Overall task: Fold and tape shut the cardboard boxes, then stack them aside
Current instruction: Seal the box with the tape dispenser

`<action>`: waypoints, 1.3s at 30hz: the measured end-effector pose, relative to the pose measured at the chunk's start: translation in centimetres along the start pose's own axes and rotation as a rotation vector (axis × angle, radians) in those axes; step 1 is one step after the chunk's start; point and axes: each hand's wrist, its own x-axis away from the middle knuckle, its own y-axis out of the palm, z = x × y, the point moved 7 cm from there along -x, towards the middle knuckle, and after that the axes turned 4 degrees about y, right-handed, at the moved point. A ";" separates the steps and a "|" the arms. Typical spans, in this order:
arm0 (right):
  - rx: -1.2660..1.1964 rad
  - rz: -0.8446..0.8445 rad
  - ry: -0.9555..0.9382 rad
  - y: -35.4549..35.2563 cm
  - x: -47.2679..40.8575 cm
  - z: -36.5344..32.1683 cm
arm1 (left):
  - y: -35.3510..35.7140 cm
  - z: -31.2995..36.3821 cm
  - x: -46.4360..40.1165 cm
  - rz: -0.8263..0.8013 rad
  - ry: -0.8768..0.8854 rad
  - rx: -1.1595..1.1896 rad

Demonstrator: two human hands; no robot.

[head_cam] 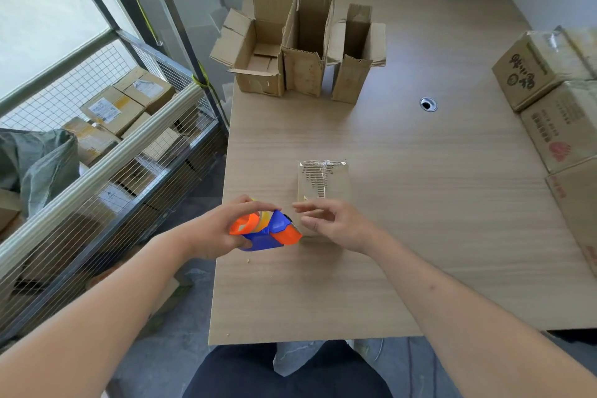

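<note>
A small closed cardboard box with clear tape across its top lies on the wooden table in front of me. My left hand grips a blue and orange tape dispenser just left of the box's near end. My right hand hovers over the box's near end, fingers loosely curved and pointing left toward the dispenser's cutter, holding nothing I can see. Three unfolded boxes stand with flaps up at the table's far side.
Taped boxes are stacked along the table's right edge. A cable hole sits in the tabletop. A wire cage cart full of parcels stands to the left of the table, with a grey sack in it.
</note>
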 end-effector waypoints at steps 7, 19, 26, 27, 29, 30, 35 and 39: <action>-0.248 0.038 0.017 0.4 0.7 -0.8 | 1.0 2.2 -0.2 -0.018 0.053 0.023; -0.205 -0.078 -0.001 -0.7 4.2 -0.6 | 2.7 5.1 1.3 -0.013 0.079 0.015; -0.273 -0.056 0.022 -1.3 6.0 -1.8 | 3.2 7.2 2.4 0.018 0.083 0.027; -0.279 -0.067 0.033 -1.2 6.3 -1.9 | 3.3 7.5 2.5 0.020 0.079 0.028; -0.298 -0.084 0.045 -1.1 6.7 -2.1 | 3.4 7.9 2.7 0.018 0.066 0.020; -0.322 -0.088 0.055 -1.1 6.9 -2.1 | 3.5 8.1 2.8 0.016 0.061 0.013; -0.283 0.004 0.045 -1.5 7.3 -1.2 | 4.2 9.1 2.9 0.006 0.045 0.007; -0.252 0.166 0.026 -2.0 7.2 0.0 | 5.1 9.1 2.7 -0.019 -0.001 -0.046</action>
